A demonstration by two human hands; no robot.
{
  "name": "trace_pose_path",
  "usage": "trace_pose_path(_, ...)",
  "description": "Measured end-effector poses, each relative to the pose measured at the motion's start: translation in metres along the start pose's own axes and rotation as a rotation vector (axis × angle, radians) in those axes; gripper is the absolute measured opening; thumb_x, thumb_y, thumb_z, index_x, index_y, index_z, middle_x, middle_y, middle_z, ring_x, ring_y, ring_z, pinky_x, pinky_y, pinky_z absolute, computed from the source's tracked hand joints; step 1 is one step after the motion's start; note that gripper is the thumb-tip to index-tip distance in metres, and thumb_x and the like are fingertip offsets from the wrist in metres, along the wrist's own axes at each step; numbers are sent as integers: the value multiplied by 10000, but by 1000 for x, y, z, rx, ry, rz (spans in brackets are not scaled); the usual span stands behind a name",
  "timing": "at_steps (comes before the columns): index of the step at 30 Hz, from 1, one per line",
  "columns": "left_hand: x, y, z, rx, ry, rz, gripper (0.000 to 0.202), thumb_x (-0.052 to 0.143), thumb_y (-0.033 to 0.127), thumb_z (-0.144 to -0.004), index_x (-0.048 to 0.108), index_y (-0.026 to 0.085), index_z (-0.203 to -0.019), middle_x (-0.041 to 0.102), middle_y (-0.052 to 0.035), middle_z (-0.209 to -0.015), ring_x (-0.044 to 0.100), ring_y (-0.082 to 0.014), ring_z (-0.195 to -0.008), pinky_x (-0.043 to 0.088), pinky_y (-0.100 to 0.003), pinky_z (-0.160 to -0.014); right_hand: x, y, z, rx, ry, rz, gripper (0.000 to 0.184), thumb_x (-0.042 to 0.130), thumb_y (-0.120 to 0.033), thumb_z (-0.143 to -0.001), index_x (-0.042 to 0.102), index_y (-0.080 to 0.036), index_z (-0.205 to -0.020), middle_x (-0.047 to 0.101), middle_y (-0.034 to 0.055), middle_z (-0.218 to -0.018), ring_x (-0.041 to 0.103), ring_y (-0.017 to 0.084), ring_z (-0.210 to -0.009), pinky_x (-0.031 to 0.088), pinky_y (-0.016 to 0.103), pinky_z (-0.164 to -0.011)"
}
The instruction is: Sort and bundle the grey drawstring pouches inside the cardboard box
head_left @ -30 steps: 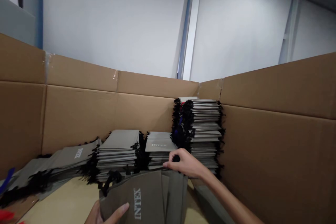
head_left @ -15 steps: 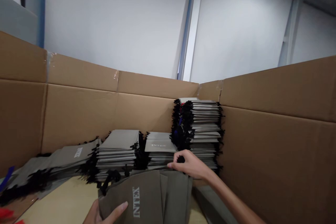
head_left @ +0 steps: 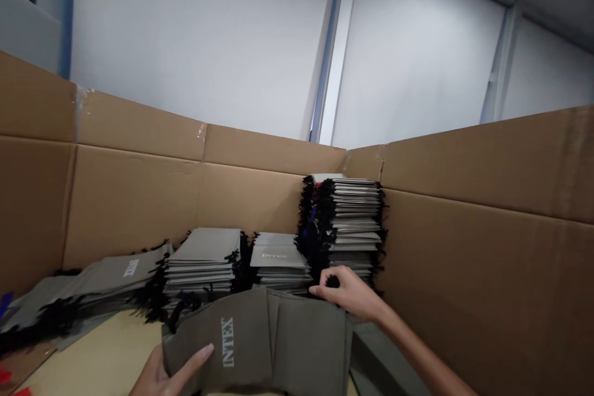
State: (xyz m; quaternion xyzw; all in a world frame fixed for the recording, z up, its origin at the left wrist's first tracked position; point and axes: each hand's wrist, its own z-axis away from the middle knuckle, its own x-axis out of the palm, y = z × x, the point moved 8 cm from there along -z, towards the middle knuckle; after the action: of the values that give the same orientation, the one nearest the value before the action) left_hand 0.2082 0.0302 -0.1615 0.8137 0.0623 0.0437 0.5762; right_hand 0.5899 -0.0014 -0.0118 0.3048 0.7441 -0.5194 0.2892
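Observation:
A bundle of grey fabric bags printed with a white logo is held up in front of me. My left hand grips its lower left corner, thumb across the front. At the upper right corner my right hand pinches the bags together with a bit of black drawstring. Just behind stand stacks of the same grey bags: a tall stack in the box corner, a low stack and another low stack to its left.
High cardboard walls enclose the space on the left, back and right. A slumped pile of grey bags lies at the left. Bare cardboard floor shows at the lower left. White wall panels rise behind.
The bundle has risen slightly and shifted left with both hands still on it. My right hand moved a little to the right along the top edge. The view drifted slightly.

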Motion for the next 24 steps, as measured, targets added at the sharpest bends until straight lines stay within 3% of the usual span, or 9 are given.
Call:
trace_pose_path(6,-5,3,-16,31,-94,-59,592,910,678,-636,875,221,-1010,866,-92,-1157,792,-419,-1142,622,-507,-1066,-14,22,7,56,69,-19,408,723,-568,-825,630,-210,-654,596,-18,-655,555,189,-745,356,288,-717)
trace_pose_path(12,-10,22,-20,15,-41,-21,648,927,725,-534,880,235,-955,872,-85,-1129,782,-435,-1162,575,-531,-1113,-15,38,15,146,66,-78,461,694,-639,-801,589,-213,-657,498,-37,-619,455,155,-656,318,278,-627)
trace_pose_path(17,-15,29,-17,-20,31,12,649,942,711,-508,871,229,-936,874,-85,-1113,779,-444,-1167,573,-550,-1111,-19,36,19,170,85,-80,500,680,-681,-789,561,-216,-653,487,-33,-636,436,149,-658,324,271,-617)
trace_pose_path(24,-20,22,-22,-11,67,15,577,945,630,-544,860,212,-933,873,-100,-1101,801,-432,-1117,604,-538,-1065,-26,19,18,180,50,16,466,671,-657,-771,607,-207,-669,513,-21,-655,437,156,-682,321,273,-619)
